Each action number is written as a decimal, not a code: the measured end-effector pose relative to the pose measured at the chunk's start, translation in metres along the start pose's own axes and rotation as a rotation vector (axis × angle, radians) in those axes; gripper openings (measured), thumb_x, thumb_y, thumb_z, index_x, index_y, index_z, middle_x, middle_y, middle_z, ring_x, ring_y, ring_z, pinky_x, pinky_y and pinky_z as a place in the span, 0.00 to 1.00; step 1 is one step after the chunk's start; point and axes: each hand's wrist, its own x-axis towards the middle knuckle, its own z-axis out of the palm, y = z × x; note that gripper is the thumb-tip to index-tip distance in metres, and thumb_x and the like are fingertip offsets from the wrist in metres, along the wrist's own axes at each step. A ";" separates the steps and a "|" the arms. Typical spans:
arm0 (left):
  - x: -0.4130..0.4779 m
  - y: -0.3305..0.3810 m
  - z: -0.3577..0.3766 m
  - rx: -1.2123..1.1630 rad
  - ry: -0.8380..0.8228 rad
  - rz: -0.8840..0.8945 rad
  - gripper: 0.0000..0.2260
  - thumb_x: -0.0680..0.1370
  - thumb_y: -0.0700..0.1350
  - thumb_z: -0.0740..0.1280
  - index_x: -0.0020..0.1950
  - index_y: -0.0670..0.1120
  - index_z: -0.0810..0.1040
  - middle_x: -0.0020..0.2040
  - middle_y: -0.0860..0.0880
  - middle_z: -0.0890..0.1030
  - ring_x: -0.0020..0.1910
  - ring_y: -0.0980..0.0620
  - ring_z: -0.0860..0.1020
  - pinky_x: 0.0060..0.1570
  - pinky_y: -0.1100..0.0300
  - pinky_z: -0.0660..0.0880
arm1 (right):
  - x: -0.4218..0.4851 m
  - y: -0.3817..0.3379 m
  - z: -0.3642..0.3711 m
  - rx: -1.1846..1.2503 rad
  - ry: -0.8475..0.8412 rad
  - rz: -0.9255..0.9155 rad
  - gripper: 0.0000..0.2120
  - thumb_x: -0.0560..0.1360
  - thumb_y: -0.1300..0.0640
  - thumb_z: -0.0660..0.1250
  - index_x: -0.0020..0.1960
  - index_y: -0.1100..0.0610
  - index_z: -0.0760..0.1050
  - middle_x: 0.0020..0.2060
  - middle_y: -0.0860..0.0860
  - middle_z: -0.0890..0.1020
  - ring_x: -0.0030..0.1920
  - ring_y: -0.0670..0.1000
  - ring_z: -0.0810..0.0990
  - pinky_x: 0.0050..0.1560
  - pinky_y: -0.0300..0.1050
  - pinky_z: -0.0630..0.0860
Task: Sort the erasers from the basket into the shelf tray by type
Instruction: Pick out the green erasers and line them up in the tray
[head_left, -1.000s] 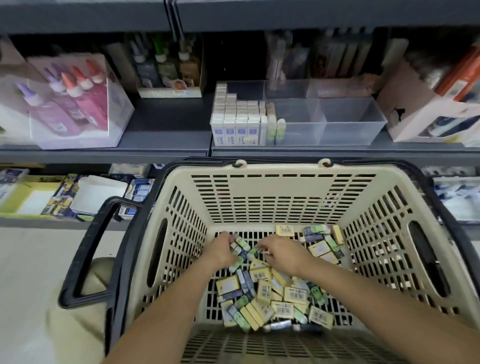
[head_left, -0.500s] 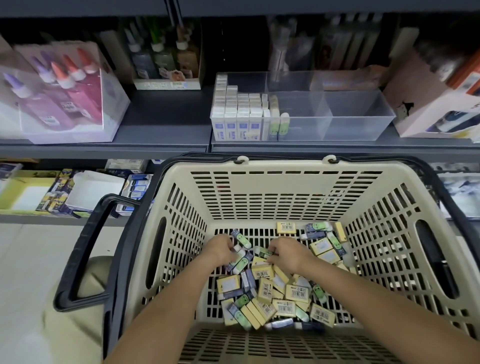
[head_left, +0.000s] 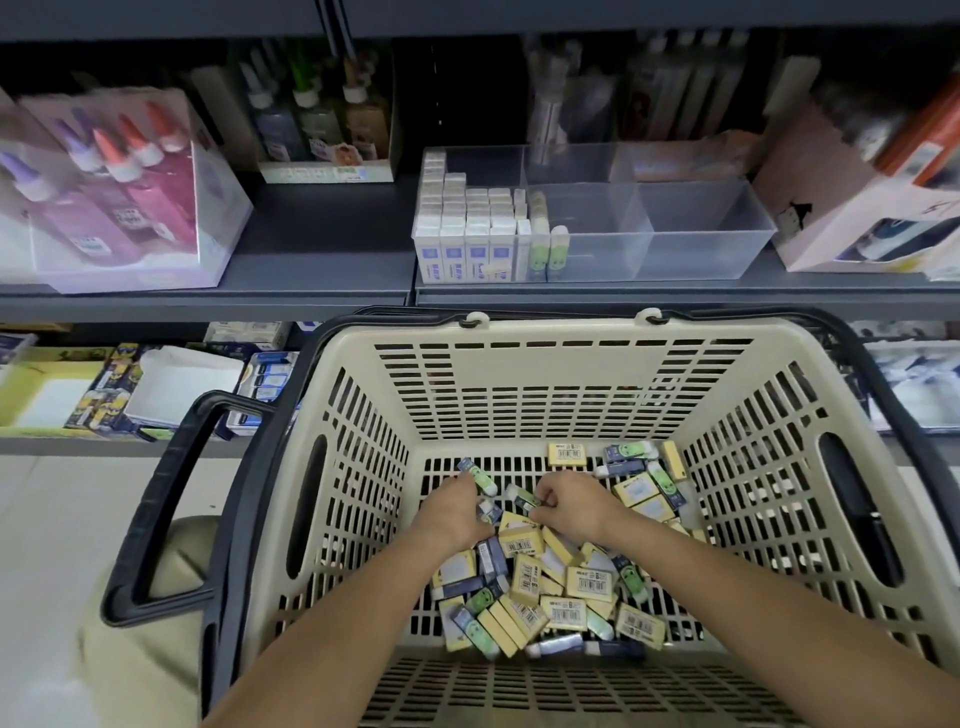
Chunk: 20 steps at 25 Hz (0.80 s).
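Note:
A cream plastic basket (head_left: 561, 384) with black handles holds a heap of erasers (head_left: 550, 587): yellow boxed ones, green-sleeved ones and dark blue-sleeved ones. Both my hands are down inside it. My left hand (head_left: 457, 506) grips green-sleeved erasers (head_left: 480, 475), one sticking up past the fingers. My right hand (head_left: 569, 506) pinches another green-sleeved eraser (head_left: 524, 499). On the shelf above stands a clear divided tray (head_left: 701, 228); its left compartment holds rows of white-and-blue erasers (head_left: 467, 234) and a few green ones (head_left: 545, 234).
Glue bottles in a clear display box (head_left: 119, 197) stand on the shelf at left. A cardboard box of bottles (head_left: 322, 130) sits behind. A white-pink box (head_left: 857, 208) stands right of the tray. The lower shelf (head_left: 130, 384) holds packaged stationery.
The view shifted slightly, so the shelf appears lower. Both hands stayed in the basket's middle, shifting among the erasers and gathering green-sleeved ones.

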 end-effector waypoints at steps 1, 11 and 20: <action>0.000 0.000 0.000 0.050 0.000 0.013 0.21 0.72 0.48 0.71 0.60 0.41 0.69 0.54 0.43 0.76 0.52 0.46 0.76 0.46 0.56 0.72 | 0.001 0.000 -0.001 0.020 0.007 0.000 0.11 0.76 0.51 0.66 0.48 0.59 0.75 0.39 0.53 0.78 0.41 0.53 0.76 0.43 0.45 0.73; -0.005 0.002 -0.033 -1.282 -0.274 -0.192 0.07 0.75 0.43 0.66 0.51 0.43 0.74 0.42 0.45 0.78 0.41 0.51 0.76 0.42 0.56 0.76 | 0.006 -0.020 -0.002 0.396 0.118 -0.012 0.10 0.72 0.55 0.70 0.51 0.57 0.75 0.42 0.51 0.79 0.42 0.48 0.77 0.42 0.39 0.73; -0.001 -0.019 -0.036 -1.501 -0.102 -0.291 0.15 0.71 0.41 0.73 0.56 0.42 0.74 0.43 0.44 0.81 0.37 0.51 0.80 0.33 0.58 0.77 | 0.016 -0.048 0.003 0.248 0.220 -0.076 0.10 0.73 0.51 0.68 0.51 0.55 0.78 0.45 0.51 0.82 0.45 0.48 0.80 0.47 0.44 0.77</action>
